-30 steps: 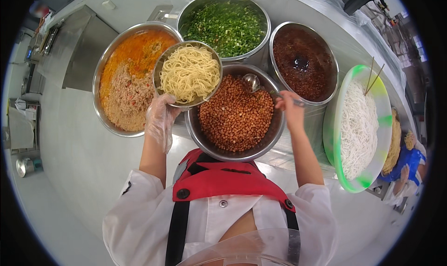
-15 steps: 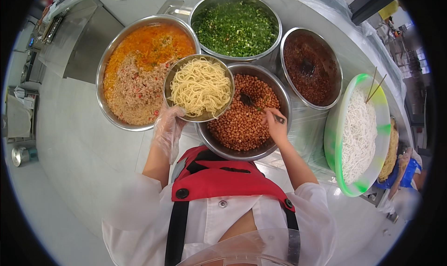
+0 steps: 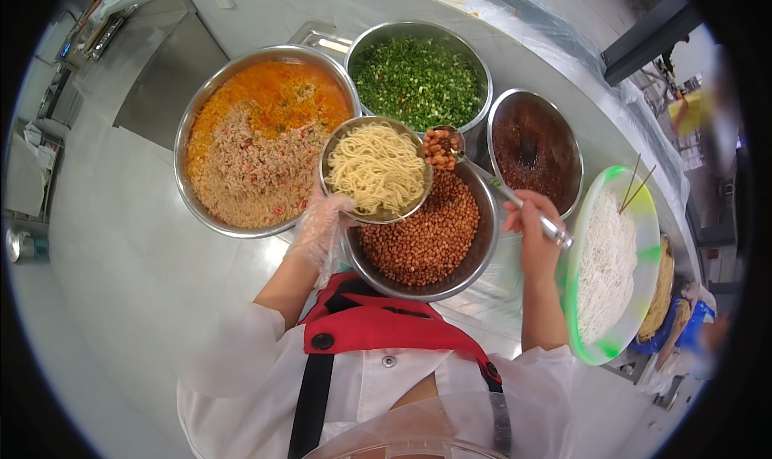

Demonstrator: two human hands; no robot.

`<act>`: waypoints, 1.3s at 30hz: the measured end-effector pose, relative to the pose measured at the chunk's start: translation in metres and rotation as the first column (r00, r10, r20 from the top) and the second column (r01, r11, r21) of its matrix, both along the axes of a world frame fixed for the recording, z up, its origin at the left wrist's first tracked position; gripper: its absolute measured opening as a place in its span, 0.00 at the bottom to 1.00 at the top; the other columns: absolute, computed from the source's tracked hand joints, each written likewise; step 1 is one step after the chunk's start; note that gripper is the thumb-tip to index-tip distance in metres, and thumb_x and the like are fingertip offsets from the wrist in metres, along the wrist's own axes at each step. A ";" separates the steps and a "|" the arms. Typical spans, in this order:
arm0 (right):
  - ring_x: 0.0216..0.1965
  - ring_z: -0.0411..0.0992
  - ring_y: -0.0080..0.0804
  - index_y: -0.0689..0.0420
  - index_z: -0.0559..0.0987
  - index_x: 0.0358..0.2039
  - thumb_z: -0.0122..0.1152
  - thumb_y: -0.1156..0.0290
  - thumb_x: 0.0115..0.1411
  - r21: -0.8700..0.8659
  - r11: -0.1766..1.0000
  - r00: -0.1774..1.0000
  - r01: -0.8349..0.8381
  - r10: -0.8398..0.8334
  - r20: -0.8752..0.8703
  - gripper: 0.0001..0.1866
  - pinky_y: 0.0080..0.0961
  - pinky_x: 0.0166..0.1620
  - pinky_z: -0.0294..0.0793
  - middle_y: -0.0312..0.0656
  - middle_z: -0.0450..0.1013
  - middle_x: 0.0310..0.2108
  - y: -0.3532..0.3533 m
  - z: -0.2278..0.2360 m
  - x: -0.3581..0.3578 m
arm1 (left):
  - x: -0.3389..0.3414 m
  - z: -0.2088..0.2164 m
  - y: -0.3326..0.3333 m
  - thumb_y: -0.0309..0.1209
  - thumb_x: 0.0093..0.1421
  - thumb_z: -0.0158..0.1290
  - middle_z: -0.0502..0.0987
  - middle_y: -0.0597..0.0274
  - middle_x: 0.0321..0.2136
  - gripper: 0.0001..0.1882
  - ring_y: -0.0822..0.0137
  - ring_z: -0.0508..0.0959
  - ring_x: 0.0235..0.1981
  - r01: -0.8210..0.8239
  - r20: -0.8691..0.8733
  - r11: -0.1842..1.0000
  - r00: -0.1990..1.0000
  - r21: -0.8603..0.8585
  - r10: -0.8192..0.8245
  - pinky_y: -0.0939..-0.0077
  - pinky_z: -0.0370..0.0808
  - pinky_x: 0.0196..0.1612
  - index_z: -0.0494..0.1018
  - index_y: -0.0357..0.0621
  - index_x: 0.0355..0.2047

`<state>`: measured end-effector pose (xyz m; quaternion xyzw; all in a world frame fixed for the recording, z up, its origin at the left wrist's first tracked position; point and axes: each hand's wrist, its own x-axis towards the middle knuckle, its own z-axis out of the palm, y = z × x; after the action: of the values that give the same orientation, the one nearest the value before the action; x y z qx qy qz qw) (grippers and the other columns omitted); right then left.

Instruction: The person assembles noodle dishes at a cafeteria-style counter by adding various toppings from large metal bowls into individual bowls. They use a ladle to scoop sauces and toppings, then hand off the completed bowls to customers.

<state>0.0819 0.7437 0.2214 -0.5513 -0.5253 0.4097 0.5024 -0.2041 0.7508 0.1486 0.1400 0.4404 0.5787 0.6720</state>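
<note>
A plastic glove covers my left hand point(image 3: 323, 222), which is closed on the lower left edge of a small metal bowl point(image 3: 391, 219) of yellow noodles point(image 3: 375, 166). My right hand point(image 3: 537, 230) grips the handle of a metal spoon point(image 3: 505, 189). Brown, nut-like pieces point(image 3: 441, 149) fill its head, which is beside the noodle bowl's right rim. Beneath both sits a large metal bowl point(image 3: 430, 296) of the same brown pieces point(image 3: 422, 254), partly hidden by the noodle bowl.
Around these stand a metal basin point(image 3: 182, 178) of minced mix in orange oil, a bowl point(image 3: 354, 57) of chopped greens, and a bowl point(image 3: 581, 174) of dark red sauce. At right, a green-white basin point(image 3: 572, 322) holds white noodles and chopsticks point(image 3: 639, 187). Another person's arm point(image 3: 671, 338) shows far right.
The spoon has come up out of the brown pieces, loaded, to beside the noodle bowl. My right hand has moved right, and the noodle bowl sits slightly farther right and lower in view.
</note>
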 end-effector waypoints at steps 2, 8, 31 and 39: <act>0.26 0.73 0.28 0.65 0.74 0.38 0.51 0.78 0.57 0.161 0.973 0.972 -0.168 0.136 0.193 0.09 0.20 0.31 0.70 0.45 0.74 0.31 -0.013 -0.010 -0.011 | 0.008 -0.003 0.006 0.17 0.42 0.44 0.65 0.51 0.50 0.42 0.55 0.72 0.47 0.032 0.069 0.999 0.997 0.003 -0.032 0.60 0.75 0.45 0.48 0.48 0.60; 0.25 0.68 0.35 0.63 0.76 0.40 0.60 0.82 0.41 0.520 0.586 0.684 -0.621 0.083 0.724 0.20 0.29 0.27 0.67 0.48 0.71 0.35 0.001 -0.022 -0.031 | 0.007 -0.011 0.015 0.17 0.42 0.45 0.66 0.51 0.50 0.43 0.55 0.72 0.47 0.082 0.103 0.997 0.991 -0.005 -0.081 0.57 0.74 0.45 0.47 0.49 0.61; 0.23 0.74 0.32 0.62 0.77 0.32 0.51 0.73 0.57 -0.130 0.979 0.940 -0.158 0.189 0.284 0.08 0.27 0.31 0.72 0.45 0.75 0.22 0.253 -0.176 -0.079 | -0.063 -0.026 -0.008 0.12 0.38 0.40 0.65 0.49 0.50 0.43 0.50 0.71 0.48 -0.330 0.087 0.943 0.939 -0.050 0.333 0.51 0.73 0.47 0.50 0.48 0.59; 0.21 0.72 0.24 0.65 0.76 0.35 0.52 0.69 0.59 0.045 0.996 0.981 -0.080 0.070 0.181 0.12 0.21 0.29 0.69 0.40 0.73 0.18 0.247 -0.104 -0.057 | -0.053 -0.016 0.017 0.13 0.40 0.42 0.65 0.49 0.50 0.43 0.51 0.73 0.45 -0.265 0.128 0.964 0.956 -0.007 0.263 0.52 0.75 0.44 0.48 0.49 0.60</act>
<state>0.0252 0.9903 0.1178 -0.5524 -0.5992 0.3631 0.4516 -0.2572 0.7673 0.1327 0.0461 0.4082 0.6732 0.6148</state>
